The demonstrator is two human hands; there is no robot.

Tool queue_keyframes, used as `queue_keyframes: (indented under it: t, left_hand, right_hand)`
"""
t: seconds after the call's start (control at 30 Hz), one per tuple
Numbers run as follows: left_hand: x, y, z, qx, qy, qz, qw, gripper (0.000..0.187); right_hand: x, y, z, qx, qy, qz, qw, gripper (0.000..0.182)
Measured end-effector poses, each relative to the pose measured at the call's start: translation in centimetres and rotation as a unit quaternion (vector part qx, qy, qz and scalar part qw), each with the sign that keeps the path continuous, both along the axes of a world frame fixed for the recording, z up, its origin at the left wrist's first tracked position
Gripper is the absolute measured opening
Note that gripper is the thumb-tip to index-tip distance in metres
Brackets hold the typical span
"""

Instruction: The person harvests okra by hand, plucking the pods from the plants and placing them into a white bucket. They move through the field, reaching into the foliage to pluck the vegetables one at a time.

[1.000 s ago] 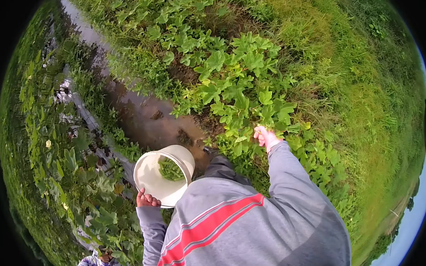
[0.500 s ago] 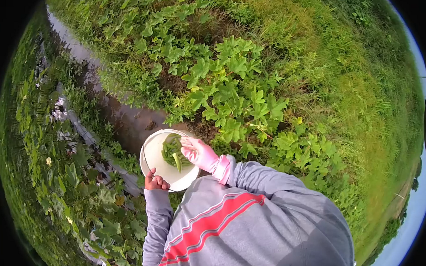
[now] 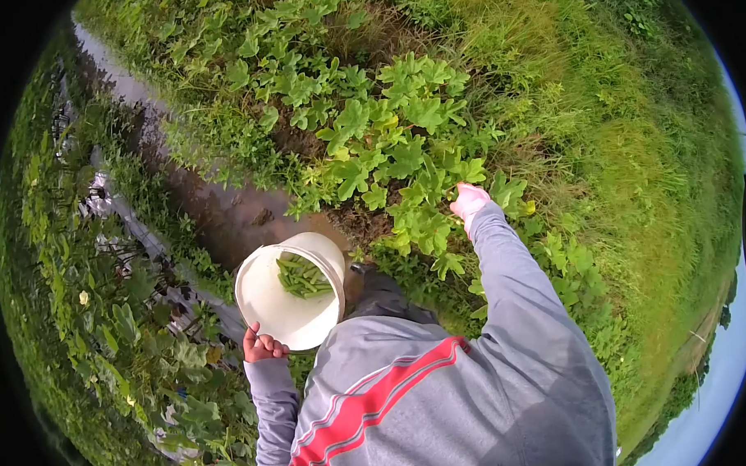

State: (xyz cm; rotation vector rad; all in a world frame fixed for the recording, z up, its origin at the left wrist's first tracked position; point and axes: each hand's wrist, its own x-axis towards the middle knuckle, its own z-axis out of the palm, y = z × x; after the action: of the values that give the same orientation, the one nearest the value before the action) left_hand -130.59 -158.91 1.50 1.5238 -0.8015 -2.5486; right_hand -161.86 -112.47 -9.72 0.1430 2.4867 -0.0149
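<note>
Bucket in curled left hand

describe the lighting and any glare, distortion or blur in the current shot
Head view: wide-lens distortion, with black corners and a curved strip of sky at right; head view: bright sunlight, a darker shadow across the lower right of the grey sweatshirt; head view: right hand washed out pale, so finger detail is hard to read; head view: far-right grass looks soft.
</note>
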Motion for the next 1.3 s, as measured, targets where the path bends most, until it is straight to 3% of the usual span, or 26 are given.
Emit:
queue_keyframes:
  t: [0.13, 0.23, 0.27, 0.3, 0.37, 0.43, 0.47, 0.57, 0.67, 0.73, 0.8, 0.93, 1.03, 1.23, 1.3]
  left_hand:
    - [1.2, -0.3, -0.4, -0.019, -0.014, 0.001, 1.0, 0.032]
    - [2.4, -0.2, -0.9, -0.048, -0.015, 0.0, 0.999, 0.032]
    - [2.7, -0.3, -0.9, -0.037, -0.029, 0.009, 0.999, 0.033]
    - [3.0, -0.4, -0.9, -0.028, -0.044, 0.018, 0.998, 0.034]
    - [3.8, -0.3, -1.1, -0.031, -0.048, 0.029, 0.998, 0.035]
    - [4.5, -0.1, -1.3, -0.034, -0.054, 0.042, 0.997, 0.035]
    - [4.7, 0.0, -1.4, -0.041, -0.048, 0.04, 0.997, 0.035]
    - [5.2, 0.2, -1.5, -0.052, -0.058, 0.051, 0.996, 0.035]
    - [4.7, 0.2, -1.8, -0.033, -0.084, 0.069, 0.994, 0.036]
    - [5.0, 0.2, -2.4, -0.015, -0.099, 0.082, 0.992, 0.036]
    - [5.6, 0.4, -2.9, -0.067, -0.064, 0.062, 0.994, 0.037]
    - [4.5, 0.3, -2.9, -0.042, -0.066, 0.059, 0.995, 0.039]
    - [4.5, 0.4, -2.9, -0.057, -0.027, 0.024, 0.998, 0.041]
    - [1.7, 0.4, -2.7, -0.066, 0.024, -0.008, 0.998, 0.045]
    - [1.1, 0.4, -2.4, -0.032, 0.039, -0.002, 0.999, 0.044]
  right_hand:
    - [-1.4, -1.0, -4.5, -0.118, -0.102, -0.053, 0.986, 0.052]
    - [-1.6, -1.3, -11.6, -0.101, -0.127, 0.026, 0.986, 0.046]
    - [-1.9, -1.6, -12.3, -0.103, -0.134, 0.06, 0.984, 0.043]
    - [-1.6, -2.9, -12.8, 0.029, -0.124, 0.041, 0.991, 0.041]
    - [-2.4, -4.1, -13.3, 0.024, -0.148, 0.035, 0.988, 0.042]
    - [-2.4, -6.7, -7.4, -0.11, -0.088, -0.187, 0.972, 0.049]
    - [-2.5, -6.8, -7.8, -0.109, -0.092, -0.181, 0.973, 0.049]
    - [-2.7, -6.9, -10.3, 0.032, -0.158, 0.108, 0.981, 0.036]
    - [-3.7, -7.3, -6.4, 0.059, -0.207, 0.127, 0.968, 0.032]
    - [-4.1, -7.1, -6.9, 0.07, -0.193, 0.139, 0.969, 0.032]
    - [-4.3, -7.6, -6.9, 0.139, -0.288, 0.247, 0.915, 0.032]
    - [-2.6, -6.9, -7.7, 0.087, -0.261, 0.37, 0.888, 0.04]
    - [-2.3, -7.6, -4.1, 0.085, -0.285, 0.358, 0.885, 0.042]
    - [-2.1, -6.7, -3.5, 0.045, -0.26, 0.315, 0.912, 0.038]
    - [-2.7, -7.4, -3.1, 0.016, -0.415, 0.259, 0.872, 0.034]
